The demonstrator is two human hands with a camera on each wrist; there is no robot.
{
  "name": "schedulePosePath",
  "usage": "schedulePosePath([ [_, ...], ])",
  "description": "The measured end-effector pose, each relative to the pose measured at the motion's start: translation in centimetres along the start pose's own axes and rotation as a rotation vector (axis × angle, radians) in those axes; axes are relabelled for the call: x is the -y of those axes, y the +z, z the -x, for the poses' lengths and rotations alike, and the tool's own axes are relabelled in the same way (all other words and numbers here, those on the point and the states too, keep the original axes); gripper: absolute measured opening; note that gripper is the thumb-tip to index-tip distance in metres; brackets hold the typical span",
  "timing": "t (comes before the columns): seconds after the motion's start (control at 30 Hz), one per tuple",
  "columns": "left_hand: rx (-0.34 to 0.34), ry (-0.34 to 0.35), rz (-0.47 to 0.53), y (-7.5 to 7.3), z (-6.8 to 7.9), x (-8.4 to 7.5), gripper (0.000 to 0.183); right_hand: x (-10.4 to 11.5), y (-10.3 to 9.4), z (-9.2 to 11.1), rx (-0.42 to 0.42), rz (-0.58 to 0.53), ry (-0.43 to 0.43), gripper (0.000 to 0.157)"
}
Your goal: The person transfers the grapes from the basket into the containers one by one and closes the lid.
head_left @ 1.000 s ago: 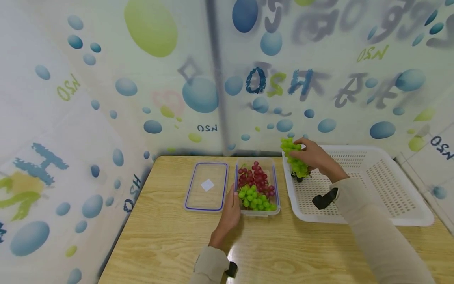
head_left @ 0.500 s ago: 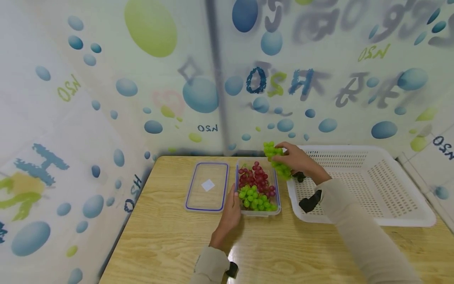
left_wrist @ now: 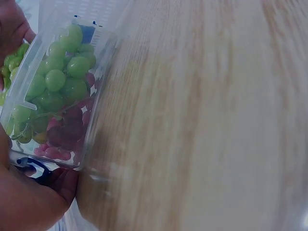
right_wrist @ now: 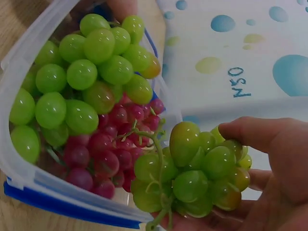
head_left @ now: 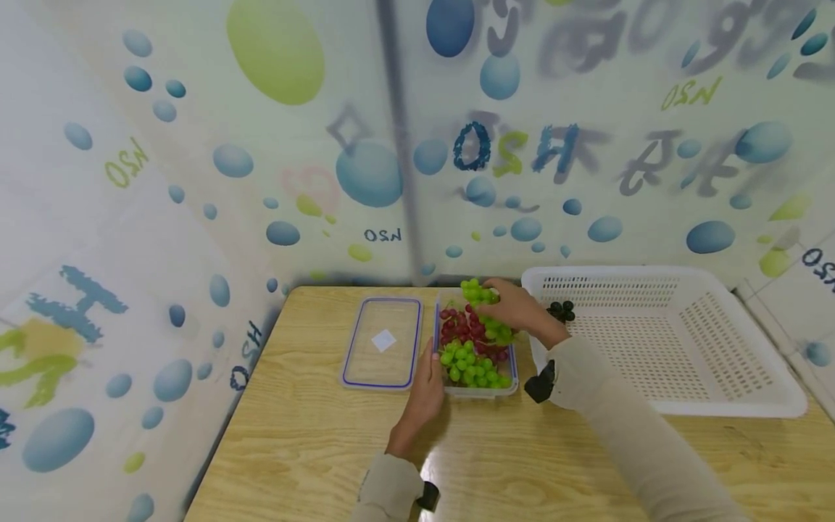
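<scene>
My right hand (head_left: 512, 304) holds a bunch of green grapes (right_wrist: 199, 168) by its side, over the back right of a clear plastic food container (head_left: 479, 392). The bunch's stem hangs toward the container in the right wrist view. Inside lie red grapes (head_left: 454, 326) at the back and another bunch of green grapes (head_left: 470, 366) at the front. My left hand (head_left: 424, 391) grips the container's left side, thumb by the rim and fingers low along the wall in the left wrist view (left_wrist: 33, 197).
A clear lid (head_left: 381, 362) with a blue seal lies flat to the left on the wooden table (head_left: 293, 435). On the right stands a white perforated plastic basket (head_left: 652, 402) with dark grapes (head_left: 562, 312) in its left end. A patterned wall (head_left: 326, 254) borders the table's back.
My right hand has carried the green grapes leftward from the basket to above the container. The dark grapes in the basket are now uncovered. My left hand has stayed at the container.
</scene>
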State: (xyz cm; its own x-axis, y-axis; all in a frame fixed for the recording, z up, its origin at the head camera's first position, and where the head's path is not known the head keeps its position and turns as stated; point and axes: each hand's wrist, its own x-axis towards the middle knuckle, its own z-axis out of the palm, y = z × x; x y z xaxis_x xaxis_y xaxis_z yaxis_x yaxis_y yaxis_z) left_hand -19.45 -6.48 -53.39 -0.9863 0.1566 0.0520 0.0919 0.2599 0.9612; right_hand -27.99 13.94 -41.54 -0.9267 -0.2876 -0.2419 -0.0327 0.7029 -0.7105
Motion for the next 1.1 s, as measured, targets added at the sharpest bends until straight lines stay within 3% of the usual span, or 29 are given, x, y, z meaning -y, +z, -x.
schedulePosePath([
  [0.27, 0.007, -0.005, -0.016, 0.1, -0.1, 0.3, 0.054, 0.6, 1.8, -0.3, -0.057, 0.118, -0.034, 0.066],
  [0.4, 0.008, -0.015, -0.016, 0.1, -0.1, 0.3, 0.054, 1.0, 2.1, -0.1, -0.021, 0.134, -0.033, 0.065],
  [0.63, 0.006, -0.017, -0.025, 0.0, -0.1, 0.0, 0.054, 1.5, 2.2, 0.2, 0.02, 0.21, -0.104, 0.054],
  [0.8, 0.012, -0.014, -0.027, 0.0, -0.1, 0.2, 0.053, 1.7, 2.2, 0.1, 0.06, 0.26, -0.145, 0.057],
  [0.97, 0.017, -0.005, -0.03, 0.0, -0.2, 0.4, 0.053, 1.7, 1.0, 0.4, 0.076, 0.169, -0.107, 0.056],
  [1.1, 0.013, 0.001, -0.033, 0.0, -0.3, 0.4, 0.053, 1.0, -1.0, 0.8, -0.024, 0.11, -0.09, 0.048],
])
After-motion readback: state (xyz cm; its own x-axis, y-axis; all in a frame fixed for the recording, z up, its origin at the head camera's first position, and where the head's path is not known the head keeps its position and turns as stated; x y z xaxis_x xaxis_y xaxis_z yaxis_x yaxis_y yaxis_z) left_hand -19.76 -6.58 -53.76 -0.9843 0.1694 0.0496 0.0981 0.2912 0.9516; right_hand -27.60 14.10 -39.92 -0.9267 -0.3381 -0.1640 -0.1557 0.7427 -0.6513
